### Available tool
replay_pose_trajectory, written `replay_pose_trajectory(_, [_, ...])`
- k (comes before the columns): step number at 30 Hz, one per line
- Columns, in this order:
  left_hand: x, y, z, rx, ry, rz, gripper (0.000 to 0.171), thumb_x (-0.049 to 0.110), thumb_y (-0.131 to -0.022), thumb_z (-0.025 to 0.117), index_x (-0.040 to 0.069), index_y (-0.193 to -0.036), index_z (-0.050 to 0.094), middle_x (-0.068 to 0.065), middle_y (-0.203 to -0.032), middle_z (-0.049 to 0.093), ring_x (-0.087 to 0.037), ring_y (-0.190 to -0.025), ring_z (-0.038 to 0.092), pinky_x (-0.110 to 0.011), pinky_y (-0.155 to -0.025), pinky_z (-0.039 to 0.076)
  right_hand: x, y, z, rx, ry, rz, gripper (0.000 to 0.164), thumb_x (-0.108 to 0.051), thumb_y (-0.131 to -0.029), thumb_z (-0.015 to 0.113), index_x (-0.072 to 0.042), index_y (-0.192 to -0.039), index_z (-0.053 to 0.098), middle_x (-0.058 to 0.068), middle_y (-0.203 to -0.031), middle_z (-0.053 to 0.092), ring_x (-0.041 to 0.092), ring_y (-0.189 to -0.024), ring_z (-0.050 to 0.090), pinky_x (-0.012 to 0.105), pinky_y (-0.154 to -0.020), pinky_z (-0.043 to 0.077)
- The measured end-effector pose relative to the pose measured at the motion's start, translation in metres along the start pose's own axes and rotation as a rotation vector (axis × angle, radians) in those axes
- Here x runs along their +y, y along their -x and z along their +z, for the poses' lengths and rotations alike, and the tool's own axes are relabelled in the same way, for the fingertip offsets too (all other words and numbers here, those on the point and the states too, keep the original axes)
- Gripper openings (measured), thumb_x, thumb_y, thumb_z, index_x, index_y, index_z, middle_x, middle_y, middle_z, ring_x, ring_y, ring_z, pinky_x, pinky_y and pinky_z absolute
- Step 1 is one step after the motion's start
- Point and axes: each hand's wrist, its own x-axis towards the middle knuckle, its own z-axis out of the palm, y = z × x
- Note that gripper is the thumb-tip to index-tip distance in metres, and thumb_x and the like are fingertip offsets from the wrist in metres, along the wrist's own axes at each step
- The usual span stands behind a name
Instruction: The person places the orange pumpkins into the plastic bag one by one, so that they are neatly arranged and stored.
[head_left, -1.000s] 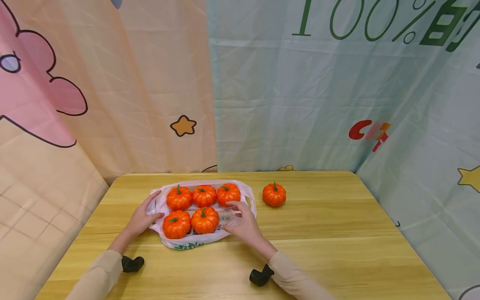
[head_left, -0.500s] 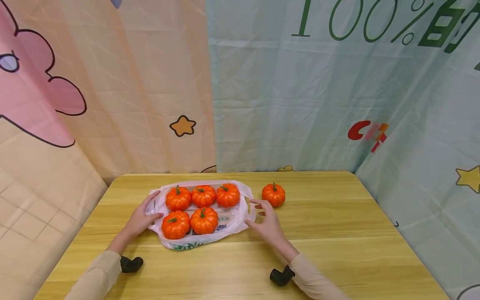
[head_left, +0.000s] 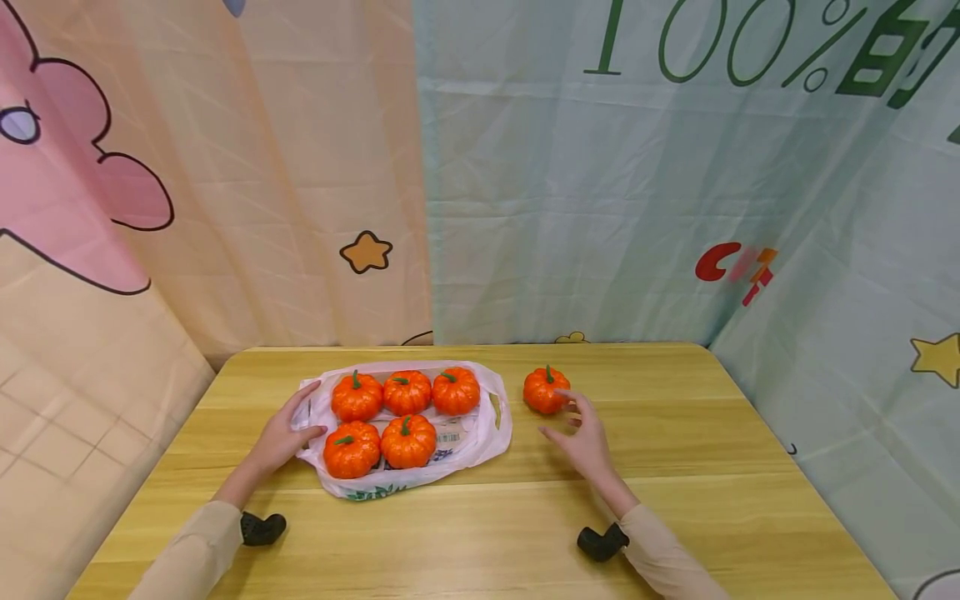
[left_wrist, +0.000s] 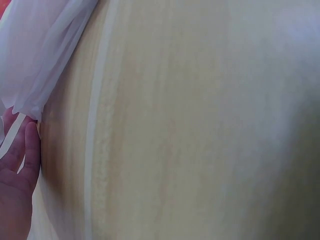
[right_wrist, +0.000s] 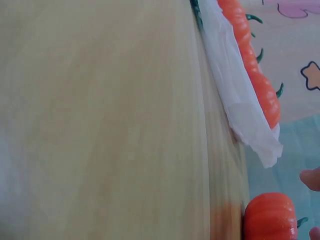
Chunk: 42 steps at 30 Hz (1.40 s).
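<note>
Several small orange pumpkins with green stems, one of them [head_left: 408, 442] at the front, sit in two rows on a white plastic bag [head_left: 483, 433] with its rim spread around them. My left hand [head_left: 281, 433] rests on the bag's left edge, thumb and fingers spread apart. In the left wrist view its fingers [left_wrist: 31, 150] look fairly straight beside the bag [left_wrist: 45, 45]. One more pumpkin [head_left: 543, 390] stands on the table right of the bag. My right hand [head_left: 585, 437] is close to its front right side, fingers parted. The right wrist view shows a fingertip [right_wrist: 312, 179] apart from this pumpkin [right_wrist: 270, 217].
The wooden table [head_left: 712, 467] reaches back to hanging printed cloths [head_left: 562, 208], which also line both sides. A black camera mount [head_left: 262, 528] sits at the left wrist and another mount [head_left: 602, 543] at the right. The bag's right end has a handle opening [head_left: 495, 410].
My right hand has moved right, from above the bag's right part, past its edge, to the separate pumpkin. The left hand and the pumpkins have stayed in place.
</note>
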Motion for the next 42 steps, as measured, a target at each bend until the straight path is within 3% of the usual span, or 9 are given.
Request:
replay_pose_trajectory(9, [0.001,0.0,-0.001,0.004,-0.004,-0.001,0.077,0.016,-0.088,0.066,0.012,-0.152,0.024,-0.029,-0.155,0.02,-0.055,-0.137,0.021,-0.076,-0.105,0.017,0.009,-0.022,-0.008,0.036,0.015,0.072,0.069,-0.004,-0.073,0.081,-0.002,-0.134,0.048,0.021,-0.136,0.048,0.038,-0.114,0.049,0.051,-0.095,0.047])
replay_pose_trajectory(24, [0.001,-0.001,0.0,-0.003,-0.01,-0.012,0.078,0.016,-0.088,0.066,0.014,-0.153,0.023,-0.03,-0.155,0.019,-0.056,-0.138,0.019,-0.077,-0.105,0.016,0.021,-0.044,0.005,-0.039,-0.013,0.221,0.082,-0.014,-0.074,0.082,-0.003,-0.142,0.038,0.022,-0.143,0.038,0.041,-0.121,0.047,0.052,-0.105,0.043])
replay_pose_trajectory(42, [0.001,0.0,0.0,0.013,0.003,0.008,0.077,0.013,-0.087,0.067,0.011,-0.152,0.025,-0.031,-0.154,0.02,-0.056,-0.137,0.02,-0.076,-0.105,0.017,0.028,-0.048,0.011,-0.054,0.021,0.239,0.076,-0.008,-0.076,0.078,-0.004,-0.141,0.038,0.022,-0.143,0.037,0.04,-0.127,0.041,0.057,-0.109,0.037])
